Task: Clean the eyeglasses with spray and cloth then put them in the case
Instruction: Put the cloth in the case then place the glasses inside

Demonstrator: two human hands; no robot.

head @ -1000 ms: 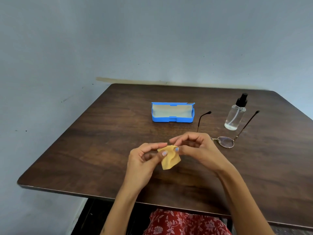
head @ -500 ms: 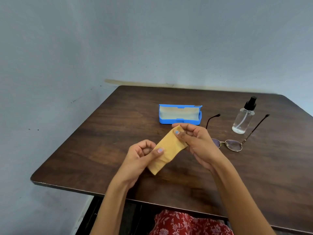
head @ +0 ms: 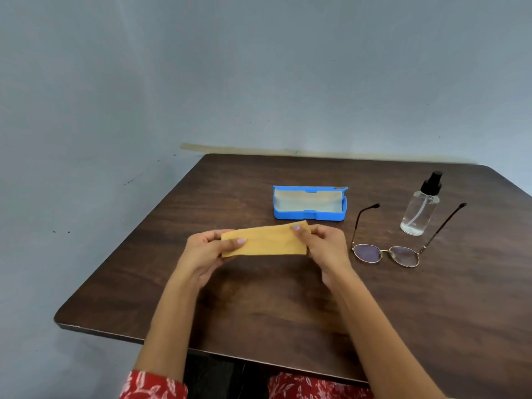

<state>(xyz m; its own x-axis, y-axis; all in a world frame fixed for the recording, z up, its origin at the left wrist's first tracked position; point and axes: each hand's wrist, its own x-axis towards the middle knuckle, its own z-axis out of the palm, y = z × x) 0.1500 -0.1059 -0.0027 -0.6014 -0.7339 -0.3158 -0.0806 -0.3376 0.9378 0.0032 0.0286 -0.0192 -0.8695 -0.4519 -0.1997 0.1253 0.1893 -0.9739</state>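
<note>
- Unfolded since half a second back: cloth (head: 264, 240) now stretched flat above the bench (head: 201, 298).
- left hand (head: 205, 251) pinches one end.
- right hand (head: 324, 246) pinches the other; keep it taut.
- eyeglasses (head: 385, 254) lie unheld, right, near the spray bottle (head: 419, 208).

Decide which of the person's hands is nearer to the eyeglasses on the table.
Right. The right hand grips the cloth just left of the eyeglasses; the left hand grips its far end.

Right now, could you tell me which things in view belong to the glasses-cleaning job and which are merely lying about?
Belongs to the job:
yellow cloth, held stretched between both hands
eyeglasses
spray bottle
open blue case

Just there:
wooden table; nothing else lies on it
</note>
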